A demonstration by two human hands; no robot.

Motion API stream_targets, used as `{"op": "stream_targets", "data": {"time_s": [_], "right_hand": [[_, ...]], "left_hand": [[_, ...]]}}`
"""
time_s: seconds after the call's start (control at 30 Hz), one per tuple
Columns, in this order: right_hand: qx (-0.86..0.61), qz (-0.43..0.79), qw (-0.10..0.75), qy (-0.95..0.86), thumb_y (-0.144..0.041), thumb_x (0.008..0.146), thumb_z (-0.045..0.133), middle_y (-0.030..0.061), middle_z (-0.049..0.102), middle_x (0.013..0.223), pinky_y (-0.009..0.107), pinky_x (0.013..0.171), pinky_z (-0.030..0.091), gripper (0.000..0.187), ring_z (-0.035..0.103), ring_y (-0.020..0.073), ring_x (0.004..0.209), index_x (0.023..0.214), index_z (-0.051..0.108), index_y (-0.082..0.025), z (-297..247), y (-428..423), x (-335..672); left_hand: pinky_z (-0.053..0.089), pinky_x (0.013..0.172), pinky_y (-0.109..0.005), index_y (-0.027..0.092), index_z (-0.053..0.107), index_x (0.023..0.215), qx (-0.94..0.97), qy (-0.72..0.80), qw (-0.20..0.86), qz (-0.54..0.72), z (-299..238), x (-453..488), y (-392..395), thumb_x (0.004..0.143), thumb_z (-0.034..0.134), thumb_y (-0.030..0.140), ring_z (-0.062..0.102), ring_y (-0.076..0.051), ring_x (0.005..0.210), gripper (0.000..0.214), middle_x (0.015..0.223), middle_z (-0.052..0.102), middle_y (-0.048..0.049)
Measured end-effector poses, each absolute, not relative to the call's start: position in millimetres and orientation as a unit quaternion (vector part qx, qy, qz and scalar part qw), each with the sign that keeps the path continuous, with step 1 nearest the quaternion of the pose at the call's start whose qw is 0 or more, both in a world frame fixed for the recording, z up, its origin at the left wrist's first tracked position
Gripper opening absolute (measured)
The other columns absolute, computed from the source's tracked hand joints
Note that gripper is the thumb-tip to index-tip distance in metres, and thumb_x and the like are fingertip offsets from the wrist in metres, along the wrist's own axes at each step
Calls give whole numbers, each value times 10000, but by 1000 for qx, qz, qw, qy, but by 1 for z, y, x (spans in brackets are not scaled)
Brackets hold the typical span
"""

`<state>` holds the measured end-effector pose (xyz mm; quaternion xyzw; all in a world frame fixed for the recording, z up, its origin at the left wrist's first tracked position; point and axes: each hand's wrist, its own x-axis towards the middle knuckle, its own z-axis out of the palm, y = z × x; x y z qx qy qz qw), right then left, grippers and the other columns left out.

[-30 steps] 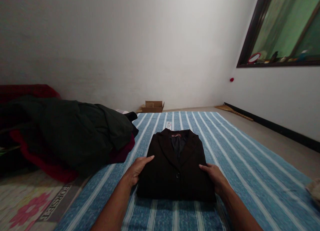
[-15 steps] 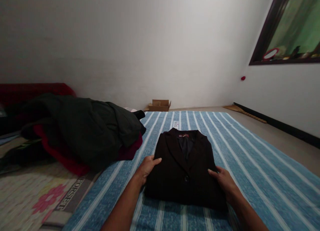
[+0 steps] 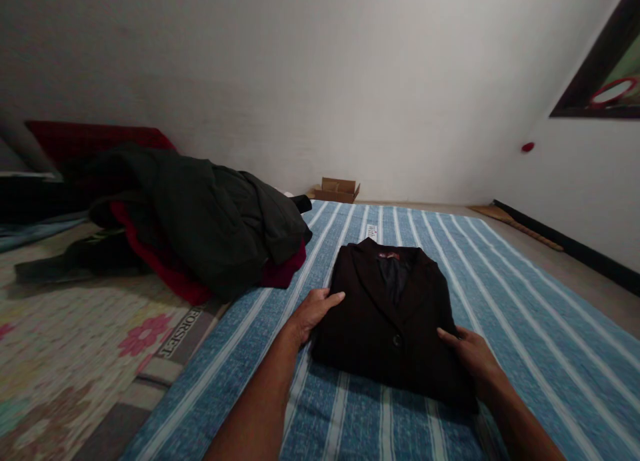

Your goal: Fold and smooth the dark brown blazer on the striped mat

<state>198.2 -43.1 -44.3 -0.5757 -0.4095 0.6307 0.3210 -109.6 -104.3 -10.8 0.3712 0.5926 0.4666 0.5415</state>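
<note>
1. Dark brown cloth is filling the middle of the view: a folded jacket is lying front up on the blue striped sheet, its collar pointing away from the person.
2. The left hand is grasping the jacket's left edge, thumb resting on top (the fingers are partly hiding at the side).
3. The right hand is grasping the opposite edge, its thumb also pressing on top.
4. The step in hand, judging by this pose, is steadying the folded jacket from both sides.
5. The next move is probably calling for even pressure from both hands, so that the layers are staying together and the lapels are lying flat.
6. A heap of clothes is sitting nearby, left of the jacket.
</note>
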Motion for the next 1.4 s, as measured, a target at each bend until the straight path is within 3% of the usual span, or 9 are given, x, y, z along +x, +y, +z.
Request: {"op": "stream_targets", "data": {"time_s": [0.27, 0.4, 0.5, 0.7, 0.83, 0.97, 1.13, 1.27, 1.4], "right_hand": [[-607, 610, 297, -414, -350, 679, 669, 75, 713, 722, 330, 633, 544, 248, 684, 257, 719, 847, 659, -167, -43, -45, 201], [-595, 624, 303, -406, -345, 676, 672, 75, 715, 728, 331, 626, 546, 237, 684, 259, 711, 837, 656, -171, -44, -46, 201], [-598, 622, 302, -405, -335, 679, 675, 74, 715, 723, 333, 609, 545, 229, 682, 257, 670, 832, 653, -167, -44, -46, 201], [-611, 607, 304, -406, -338, 667, 683, 65, 709, 686, 335, 600, 542, 248, 680, 257, 664, 842, 657, -163, -46, -45, 204], [-616, 590, 306, -422, -347, 678, 682, 63, 707, 683, 327, 593, 537, 247, 680, 256, 670, 844, 656, -166, -47, -45, 205], [-623, 575, 313, -428, -337, 691, 672, 66, 707, 687, 313, 577, 532, 221, 678, 251, 670, 826, 658, -162, -44, -46, 203], [-625, 559, 318, -443, -326, 699, 661, 72, 710, 708, 283, 551, 524, 224, 680, 244, 697, 827, 666, -142, -40, -47, 202], [-625, 562, 315, -440, -307, 712, 650, 68, 711, 707, 276, 539, 526, 198, 680, 236, 669, 816, 659, -139, -37, -49, 201], [-618, 574, 322, -431, -304, 712, 653, 63, 710, 692, 273, 538, 532, 196, 681, 235, 670, 826, 656, -144, -38, -49, 201]], "left_hand": [[493, 653, -292, 100, 655, 939, 412, 590, 552, 420, 0, -112, -119, 669, 679, 471, 646, -241, 810, 459, 893, 696, -109], [457, 506, -254, 133, 579, 1105, 410, 626, 534, 394, 10, -112, -137, 686, 651, 491, 631, -211, 711, 556, 868, 675, -83], [447, 481, -242, 164, 473, 1217, 393, 642, 517, 408, 12, -111, -157, 709, 627, 478, 603, -183, 655, 617, 763, 637, -30], [494, 552, -265, 153, 601, 883, 395, 643, 486, 442, 3, -104, -182, 712, 599, 437, 571, -172, 693, 332, 742, 579, -16], [494, 589, -261, 148, 614, 714, 389, 647, 470, 458, 2, -96, -186, 701, 596, 454, 550, -165, 699, 308, 693, 552, -7], [453, 543, -237, 145, 628, 677, 381, 663, 449, 462, 1, -91, -187, 701, 584, 467, 527, -148, 637, 326, 664, 557, -11], [374, 512, -226, 137, 663, 920, 366, 686, 418, 470, 4, -87, -183, 663, 620, 392, 494, -121, 592, 365, 763, 619, -17], [321, 537, -240, 139, 639, 678, 417, 688, 413, 428, 8, -87, -179, 669, 594, 419, 431, -111, 543, 284, 574, 507, 32], [310, 569, -255, 160, 580, 555, 458, 712, 346, 406, 7, -89, -175, 645, 588, 400, 442, -130, 577, 256, 555, 466, 34]]}}
